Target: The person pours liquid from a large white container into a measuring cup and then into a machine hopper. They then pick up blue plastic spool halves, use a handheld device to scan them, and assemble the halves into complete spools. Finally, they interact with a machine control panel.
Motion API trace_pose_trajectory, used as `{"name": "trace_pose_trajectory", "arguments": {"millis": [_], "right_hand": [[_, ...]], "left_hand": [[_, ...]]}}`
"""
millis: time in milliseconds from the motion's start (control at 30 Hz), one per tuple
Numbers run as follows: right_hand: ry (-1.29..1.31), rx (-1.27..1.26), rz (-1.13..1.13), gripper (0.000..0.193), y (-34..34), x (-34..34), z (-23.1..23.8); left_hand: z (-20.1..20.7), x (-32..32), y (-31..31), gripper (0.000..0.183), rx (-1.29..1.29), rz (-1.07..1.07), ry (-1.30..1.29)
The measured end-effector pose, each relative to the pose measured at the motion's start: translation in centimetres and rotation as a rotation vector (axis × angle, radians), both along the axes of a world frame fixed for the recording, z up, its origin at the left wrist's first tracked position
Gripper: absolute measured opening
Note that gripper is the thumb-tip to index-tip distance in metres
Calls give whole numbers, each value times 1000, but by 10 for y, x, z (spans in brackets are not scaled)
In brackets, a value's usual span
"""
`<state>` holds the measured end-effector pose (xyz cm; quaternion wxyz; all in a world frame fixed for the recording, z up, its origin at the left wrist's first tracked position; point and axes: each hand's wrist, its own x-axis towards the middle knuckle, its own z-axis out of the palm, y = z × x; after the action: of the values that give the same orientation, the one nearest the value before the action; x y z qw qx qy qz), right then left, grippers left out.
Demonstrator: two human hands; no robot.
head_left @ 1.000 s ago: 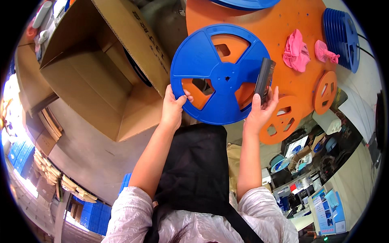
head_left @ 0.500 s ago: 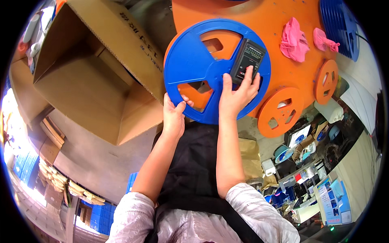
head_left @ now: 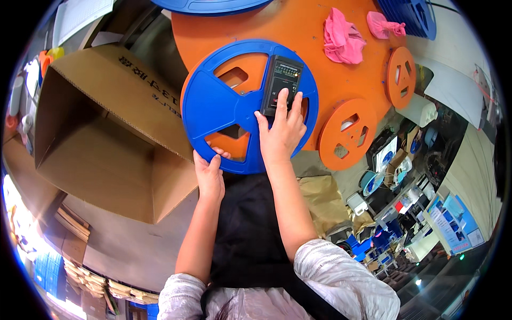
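Observation:
A large blue plastic reel (head_left: 221,101) with spoke-like cut-outs is held tilted in front of me, over the edge of an orange surface. My left hand (head_left: 210,173) grips its lower left rim, thumb on top and fingers showing through a cut-out. On the reel's right half lies a black handheld meter (head_left: 282,80) with a row of small lights, one glowing yellow at the right end. My right hand (head_left: 282,130) clasps the meter's lower end, the index finger on its front and the thumb at its left edge.
A large open cardboard box (head_left: 96,160) stands at the left. Two smaller orange reels (head_left: 348,133) are at the orange table's (head_left: 304,32) right edge. Pink cloths (head_left: 341,40) lie farther back, near stacked blue reels (head_left: 421,16). Brown paper (head_left: 320,200) lies right of my apron.
The view has shifted and turned, so the reel, box and table sit differently in the picture. Both hands keep their hold. A yellow light now shows plainly on the meter.

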<state>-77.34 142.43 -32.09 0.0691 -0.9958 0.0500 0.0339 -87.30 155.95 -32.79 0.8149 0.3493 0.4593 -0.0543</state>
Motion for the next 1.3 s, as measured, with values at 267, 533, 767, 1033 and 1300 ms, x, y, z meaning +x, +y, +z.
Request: {"name": "trace_pose_trajectory", "arguments": {"millis": [267, 533, 767, 1033, 1300], "right_hand": [[-35, 31, -5, 83, -2, -1, -2], [-41, 25, 9, 83, -3, 0, -2], [-2, 31, 3, 82, -2, -1, -1], [-101, 101, -28, 80, -4, 4, -5], [-180, 548, 217, 74, -67, -41, 7]], "left_hand": [[0, 0, 1, 40, 34, -43, -2], [-5, -4, -1, 38, 29, -20, -29], [-4, -4, 0, 38, 39, -43, -33], [-4, -5, 0, 37, 26, -44, -36], [1, 1, 7, 34, 12, -2, -35]]}}
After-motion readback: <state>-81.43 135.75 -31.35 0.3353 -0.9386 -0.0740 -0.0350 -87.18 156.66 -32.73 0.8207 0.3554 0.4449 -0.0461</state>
